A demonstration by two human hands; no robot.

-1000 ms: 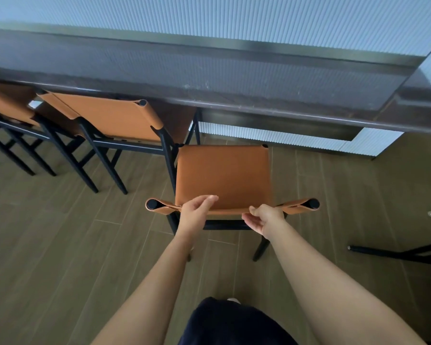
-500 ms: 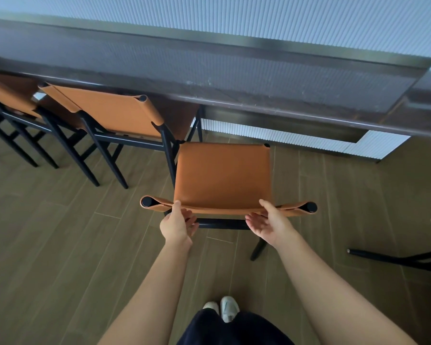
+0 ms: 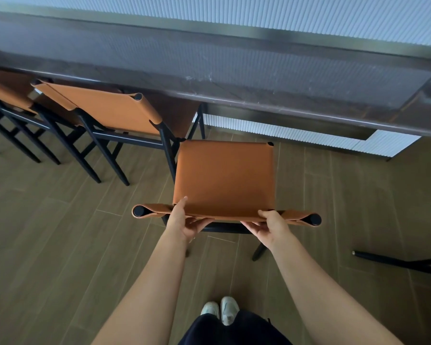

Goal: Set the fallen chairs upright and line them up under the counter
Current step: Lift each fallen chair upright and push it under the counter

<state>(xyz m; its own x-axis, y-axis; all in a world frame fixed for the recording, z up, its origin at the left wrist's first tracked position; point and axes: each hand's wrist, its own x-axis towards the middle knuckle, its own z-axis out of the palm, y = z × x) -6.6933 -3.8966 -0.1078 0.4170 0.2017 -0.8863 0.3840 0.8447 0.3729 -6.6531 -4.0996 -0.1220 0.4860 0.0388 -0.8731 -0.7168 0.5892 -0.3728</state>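
An upright chair (image 3: 224, 175) with a tan leather seat and black frame stands in front of me, its backrest top rail nearest me and its seat short of the dark counter (image 3: 259, 78). My left hand (image 3: 184, 222) grips the backrest's top edge left of middle, thumb on top and fingers underneath. My right hand (image 3: 269, 226) grips the same edge right of middle. Two matching chairs, one (image 3: 105, 110) next to it and one (image 3: 5, 93) at the far left, stand tucked under the counter.
Black legs of another chair (image 3: 403, 262) lie on the wooden floor at the right edge. A ribbed white panel (image 3: 296, 135) runs below the counter. My shoes (image 3: 219, 311) stand on open floor behind the chair.
Both hands turned from resting over the backrest's top to gripping it from behind, fingers underneath. The view dropped back slightly and my shoes came into sight.
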